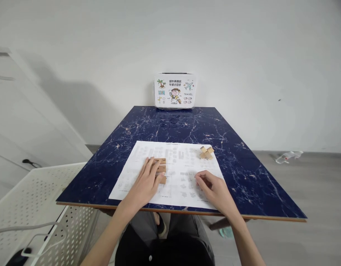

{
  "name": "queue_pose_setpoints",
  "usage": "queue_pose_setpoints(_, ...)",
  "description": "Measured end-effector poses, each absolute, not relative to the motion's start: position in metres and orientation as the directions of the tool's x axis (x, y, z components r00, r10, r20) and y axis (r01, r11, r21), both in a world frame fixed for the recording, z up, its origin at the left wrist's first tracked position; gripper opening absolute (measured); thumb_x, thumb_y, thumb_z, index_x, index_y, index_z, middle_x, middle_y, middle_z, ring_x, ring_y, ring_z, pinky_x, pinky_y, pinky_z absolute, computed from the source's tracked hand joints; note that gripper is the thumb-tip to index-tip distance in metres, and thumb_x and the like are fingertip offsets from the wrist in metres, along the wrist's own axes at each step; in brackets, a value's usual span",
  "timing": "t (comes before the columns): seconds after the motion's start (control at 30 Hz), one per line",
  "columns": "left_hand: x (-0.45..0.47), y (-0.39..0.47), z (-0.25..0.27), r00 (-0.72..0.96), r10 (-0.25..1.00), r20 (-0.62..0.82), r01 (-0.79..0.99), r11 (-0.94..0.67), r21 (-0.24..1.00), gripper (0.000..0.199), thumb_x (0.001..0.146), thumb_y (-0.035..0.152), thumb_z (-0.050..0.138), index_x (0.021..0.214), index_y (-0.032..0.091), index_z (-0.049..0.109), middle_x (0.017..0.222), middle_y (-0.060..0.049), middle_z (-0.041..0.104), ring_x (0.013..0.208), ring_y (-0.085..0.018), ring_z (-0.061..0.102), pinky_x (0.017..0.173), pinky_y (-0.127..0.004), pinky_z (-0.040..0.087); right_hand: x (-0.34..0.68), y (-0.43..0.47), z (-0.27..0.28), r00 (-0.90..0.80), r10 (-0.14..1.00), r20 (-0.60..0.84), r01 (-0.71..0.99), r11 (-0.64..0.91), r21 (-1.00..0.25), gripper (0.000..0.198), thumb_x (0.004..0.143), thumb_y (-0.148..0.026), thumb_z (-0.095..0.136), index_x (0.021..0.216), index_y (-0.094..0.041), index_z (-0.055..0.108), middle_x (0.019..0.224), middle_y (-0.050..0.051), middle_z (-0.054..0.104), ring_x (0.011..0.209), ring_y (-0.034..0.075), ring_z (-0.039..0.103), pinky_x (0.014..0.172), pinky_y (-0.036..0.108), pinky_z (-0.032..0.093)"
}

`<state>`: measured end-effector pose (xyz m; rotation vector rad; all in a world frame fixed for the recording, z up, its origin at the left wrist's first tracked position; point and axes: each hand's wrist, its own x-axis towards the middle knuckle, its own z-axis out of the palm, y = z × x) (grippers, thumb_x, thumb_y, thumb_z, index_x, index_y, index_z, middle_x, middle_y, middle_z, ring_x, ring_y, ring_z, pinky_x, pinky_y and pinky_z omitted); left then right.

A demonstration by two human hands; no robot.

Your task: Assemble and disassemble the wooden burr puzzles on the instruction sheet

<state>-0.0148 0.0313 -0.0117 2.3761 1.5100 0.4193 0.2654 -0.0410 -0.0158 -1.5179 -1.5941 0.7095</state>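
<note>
Several small wooden puzzle blocks (162, 169) lie in a column on a white printed instruction sheet (174, 192). Over their left ends rests my left hand (147, 181), fingers stretched out and slightly spread, partly covering them. My right hand (213, 188) is at the sheet's right side, its fingers curled and thumb meeting the index finger; whether anything is pinched there is hidden. Beyond that hand, at the sheet's upper right corner, stands an interlocked wooden burr puzzle (206, 152) made of crossed pieces.
A white case with cartoon prints (175, 91) stands at the back of the dark blue marbled table (170, 127), against the wall. A white perforated basket (29, 192) with a cable is at the left. A crumpled plastic item (288, 157) lies on the floor at right.
</note>
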Motion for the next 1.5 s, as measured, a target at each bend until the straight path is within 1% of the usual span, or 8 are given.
queue_pose_setpoints(0.1,-0.009,0.025,-0.007,0.435,0.895,0.1,0.793,-0.434,0.429,0.057,0.112,0.052,0.03,0.164,0.03,0.032,0.176,-0.007,0.025,0.164,-0.033,0.016,0.128,-0.055,0.033,0.265,-0.041,-0.016,0.04,0.984,0.173,0.529,0.126,-0.839,0.033,0.105,-0.049,0.051,0.095,-0.021,0.066,0.075,0.002,0.068,0.065,0.019,0.058,0.063,0.028,0.044)
queue_pose_setpoints(0.3,-0.009,0.02,0.002,0.454,0.859,0.237,0.718,-0.51,0.473,0.043,0.111,0.044,0.038,0.15,0.029,0.051,0.152,-0.011,0.052,0.147,-0.032,0.043,0.119,-0.053,0.043,0.265,-0.041,-0.014,0.04,0.984,0.176,0.524,0.13,-0.842,0.036,0.104,-0.052,0.05,0.094,-0.021,0.065,0.076,0.003,0.069,0.066,0.02,0.06,0.063,0.029,0.046)
queue_pose_setpoints(0.6,-0.023,0.031,-0.002,0.392,0.873,0.29,0.72,-0.488,0.494,0.031,0.108,0.035,0.045,0.133,0.024,0.061,0.132,-0.011,0.064,0.129,-0.032,0.053,0.111,-0.052,0.046,0.266,-0.04,-0.016,0.033,0.983,0.18,0.553,0.132,-0.823,0.035,0.105,-0.051,0.049,0.097,-0.021,0.066,0.076,0.003,0.07,0.065,0.019,0.061,0.061,0.028,0.046)
queue_pose_setpoints(0.8,-0.027,0.038,-0.005,0.359,0.898,0.255,0.708,-0.44,0.552,0.028,0.104,0.034,0.053,0.126,0.022,0.065,0.124,-0.01,0.068,0.121,-0.031,0.058,0.107,-0.049,0.048,0.256,-0.038,-0.009,-0.086,0.972,0.219,0.604,0.225,-0.764,0.026,0.106,-0.04,0.049,0.099,-0.022,0.066,0.088,0.004,0.073,0.072,0.02,0.066,0.066,0.03,0.049)
queue_pose_setpoints(0.97,-0.027,0.038,-0.006,0.356,0.897,0.263,0.708,-0.442,0.55,0.023,0.102,0.035,0.055,0.116,0.022,0.067,0.113,-0.008,0.07,0.112,-0.031,0.061,0.104,-0.05,0.047,0.227,-0.042,0.005,-0.292,0.906,0.307,0.624,0.424,-0.656,0.013,0.106,-0.026,0.051,0.111,-0.024,0.063,0.108,0.007,0.069,0.088,0.023,0.069,0.076,0.035,0.055)
queue_pose_setpoints(1.1,-0.026,0.036,-0.005,0.368,0.889,0.274,0.702,-0.458,0.545,0.021,0.103,0.036,0.053,0.101,0.022,0.068,0.105,-0.007,0.071,0.106,-0.03,0.061,0.1,-0.049,0.047,0.203,-0.04,0.007,-0.383,0.833,0.398,0.624,0.551,-0.553,0.025,0.101,-0.017,0.061,0.125,-0.025,0.059,0.123,0.011,0.063,0.111,0.029,0.066,0.092,0.044,0.058)
queue_pose_setpoints(1.33,-0.027,0.035,-0.007,0.338,0.89,0.306,0.694,-0.456,0.557,0.022,0.103,0.035,0.05,0.094,0.022,0.065,0.103,-0.008,0.07,0.102,-0.03,0.061,0.097,-0.049,0.046,0.184,-0.033,0.003,-0.436,0.817,0.376,0.665,0.575,-0.477,0.026,0.099,-0.015,0.067,0.122,-0.024,0.059,0.121,0.01,0.065,0.113,0.033,0.061,0.094,0.051,0.057)
queue_pose_setpoints(1.5,-0.029,0.033,-0.007,0.301,0.904,0.304,0.68,-0.427,0.596,0.026,0.106,0.037,0.043,0.095,0.022,0.061,0.101,-0.008,0.071,0.1,-0.03,0.065,0.096,-0.048,0.048,0.179,-0.034,-0.002,-0.416,0.84,0.348,0.676,0.541,-0.5,0.021,0.098,-0.02,0.072,0.116,-0.021,0.061,0.114,0.01,0.066,0.111,0.033,0.062,0.091,0.051,0.057)
